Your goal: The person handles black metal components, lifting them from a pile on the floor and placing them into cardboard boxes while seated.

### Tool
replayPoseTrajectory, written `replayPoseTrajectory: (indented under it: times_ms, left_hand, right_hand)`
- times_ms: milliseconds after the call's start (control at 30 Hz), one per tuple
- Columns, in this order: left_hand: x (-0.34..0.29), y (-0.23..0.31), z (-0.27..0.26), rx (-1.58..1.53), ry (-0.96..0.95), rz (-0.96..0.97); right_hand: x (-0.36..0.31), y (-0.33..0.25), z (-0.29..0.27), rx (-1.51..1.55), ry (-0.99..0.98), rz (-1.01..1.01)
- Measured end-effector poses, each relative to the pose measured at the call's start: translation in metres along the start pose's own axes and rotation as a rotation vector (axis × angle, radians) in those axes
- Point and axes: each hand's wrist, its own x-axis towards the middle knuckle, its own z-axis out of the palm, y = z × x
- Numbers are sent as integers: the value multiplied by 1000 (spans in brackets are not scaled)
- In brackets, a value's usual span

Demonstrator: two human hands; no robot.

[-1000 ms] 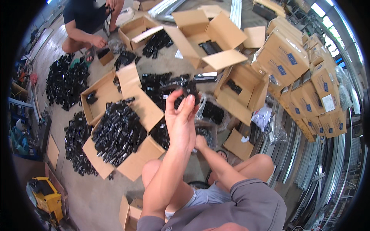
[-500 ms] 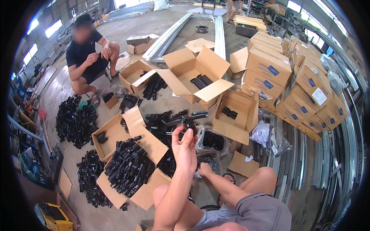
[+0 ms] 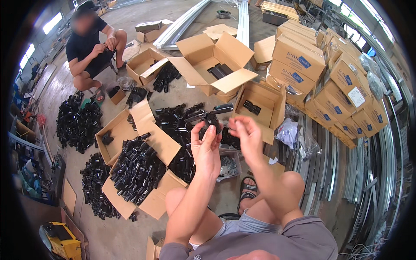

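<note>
My left hand is raised in the middle, its fingers closed round a black, bracket-like part. A long dark arm of that part, or of a piece behind it, points to the right. Close beside it, on the right, hovers my right hand with its fingers curled in a pinch; what they hold, if anything, is too small to make out. Below the hands sits a clear-lined box of small pieces. Many similar black parts lie heaped on the floor behind my left hand.
An opened carton at left overflows with black parts, and more heaps lie beyond. Open boxes stand ahead. Sealed cartons are stacked at right above long metal profiles. A co-worker sits far left, handling a small dark piece.
My right hand has come up from the lined box to beside the black part. My left hand keeps hold of that part. The whole view has shifted slightly.
</note>
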Motion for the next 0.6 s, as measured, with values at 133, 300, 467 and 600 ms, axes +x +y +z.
replayPoseTrajectory:
  times_ms: [133, 300, 467, 600]
  left_hand:
    - [-6, -4, 6, 10, -53, 15]
    - [-13, -11, 9, 21, -59, 16]
    - [-17, -18, 9, 40, -70, 43]
    - [-15, -20, 5, 6, -62, 83]
  right_hand:
    - [2, -61, 6, 0, -162, -96]
    - [-8, -41, 9, 97, -98, -50]
    - [-13, -21, 24, 257, 57, -142]
    - [-18, -11, 34, 194, 114, -186]
